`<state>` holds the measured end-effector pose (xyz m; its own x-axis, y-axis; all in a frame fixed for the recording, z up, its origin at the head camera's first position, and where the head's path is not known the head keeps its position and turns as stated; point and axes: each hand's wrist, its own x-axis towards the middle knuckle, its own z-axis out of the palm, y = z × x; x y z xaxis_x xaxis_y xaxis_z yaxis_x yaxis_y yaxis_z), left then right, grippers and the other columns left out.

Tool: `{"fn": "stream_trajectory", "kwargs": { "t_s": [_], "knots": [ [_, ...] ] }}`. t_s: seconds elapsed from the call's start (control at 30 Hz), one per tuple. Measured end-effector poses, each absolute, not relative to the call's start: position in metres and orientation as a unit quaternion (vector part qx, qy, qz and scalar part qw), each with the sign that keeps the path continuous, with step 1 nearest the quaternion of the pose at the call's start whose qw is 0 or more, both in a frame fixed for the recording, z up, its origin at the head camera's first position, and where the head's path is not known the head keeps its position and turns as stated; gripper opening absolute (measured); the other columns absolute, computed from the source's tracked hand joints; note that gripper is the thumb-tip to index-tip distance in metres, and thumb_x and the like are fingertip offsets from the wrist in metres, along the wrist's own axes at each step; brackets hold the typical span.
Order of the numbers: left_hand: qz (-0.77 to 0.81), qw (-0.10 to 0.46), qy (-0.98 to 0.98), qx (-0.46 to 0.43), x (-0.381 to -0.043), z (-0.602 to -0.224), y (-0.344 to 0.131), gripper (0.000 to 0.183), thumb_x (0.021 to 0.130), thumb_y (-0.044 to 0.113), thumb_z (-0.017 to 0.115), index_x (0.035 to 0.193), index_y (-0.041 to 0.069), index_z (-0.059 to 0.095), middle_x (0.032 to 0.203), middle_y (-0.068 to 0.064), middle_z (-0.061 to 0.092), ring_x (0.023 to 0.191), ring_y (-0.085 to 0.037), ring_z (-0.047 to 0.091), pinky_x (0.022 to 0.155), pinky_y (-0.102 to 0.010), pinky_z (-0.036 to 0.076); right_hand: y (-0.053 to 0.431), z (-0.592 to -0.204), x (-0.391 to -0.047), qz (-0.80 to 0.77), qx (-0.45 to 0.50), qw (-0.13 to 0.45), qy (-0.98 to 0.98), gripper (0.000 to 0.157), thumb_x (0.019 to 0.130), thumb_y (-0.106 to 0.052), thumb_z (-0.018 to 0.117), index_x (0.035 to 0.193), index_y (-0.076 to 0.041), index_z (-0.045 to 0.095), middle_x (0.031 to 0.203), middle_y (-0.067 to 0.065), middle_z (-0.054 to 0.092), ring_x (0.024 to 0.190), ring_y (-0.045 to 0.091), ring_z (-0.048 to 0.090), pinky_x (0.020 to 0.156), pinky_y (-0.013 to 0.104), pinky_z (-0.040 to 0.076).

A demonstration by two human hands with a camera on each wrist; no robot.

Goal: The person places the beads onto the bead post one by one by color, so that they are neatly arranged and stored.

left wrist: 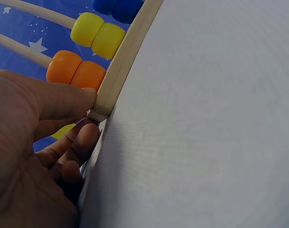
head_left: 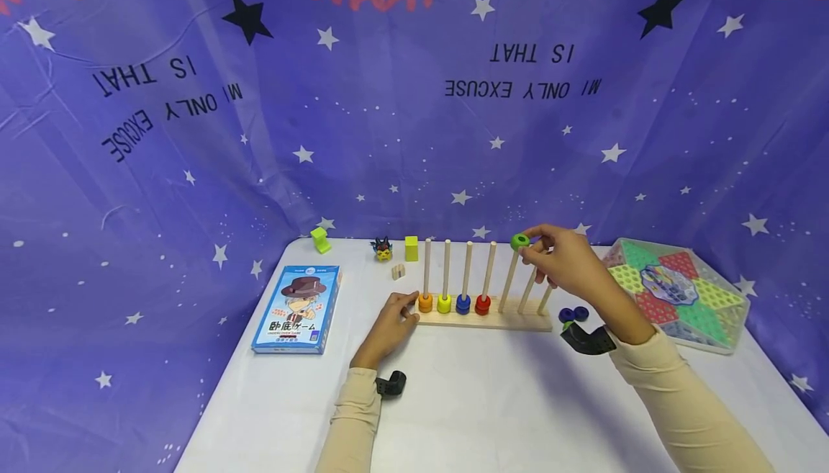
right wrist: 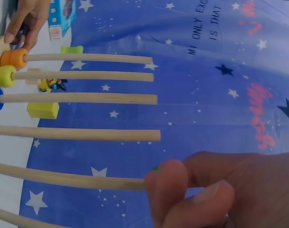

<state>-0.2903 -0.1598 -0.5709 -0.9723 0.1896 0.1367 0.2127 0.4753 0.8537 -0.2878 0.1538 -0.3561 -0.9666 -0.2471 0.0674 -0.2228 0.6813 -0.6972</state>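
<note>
Green shows on a bead (head_left: 516,244) partly hidden by the pinching right hand (head_left: 563,258); the left hand (head_left: 391,325) grips the wooden base (head_left: 482,320).

The pegged rack (head_left: 486,322) stands between box (head_left: 298,309) and case (head_left: 670,285).

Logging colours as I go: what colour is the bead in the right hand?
The bead in the right hand is green; the head view shows it best.

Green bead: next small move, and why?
Probably lower the green bead down the fifth peg from the left: the right hand pinches it at that peg's top, the peg below is bare, and the left hand holds the base.
</note>
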Motion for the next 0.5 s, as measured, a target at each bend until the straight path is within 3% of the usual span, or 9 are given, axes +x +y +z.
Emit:
{"fn": "stream_trajectory", "kwargs": {
  "t_s": [0.27,0.5],
  "knots": [
    [-0.498,0.011,-0.859,-0.118,-0.289,-0.569,-0.159,0.048,0.091,0.007,0.061,0.138,0.005,0.050,0.116,-0.008,0.050,0.089,-0.014,0.050,0.083,-0.034,0.041,0.164,-0.355,-0.276,-0.363,-0.127,-0.019,0.923,0.047,0.094,-0.033,0.060,0.135,-0.013,0.049,0.085,0.008,0.064,0.050,0.022,0.057,0.043,0.036,0.045],
    [-0.494,0.011,-0.862,-0.117,-0.289,-0.568,-0.160,0.048,0.091,0.006,0.061,0.138,0.004,0.050,0.117,-0.009,0.050,0.088,-0.014,0.050,0.081,-0.033,0.041,0.199,-0.370,-0.259,-0.411,-0.092,-0.080,0.903,0.042,0.095,-0.037,0.057,0.128,-0.012,0.051,0.082,0.011,0.061,0.047,0.022,0.055,0.040,0.033,0.042]
  ]
}}
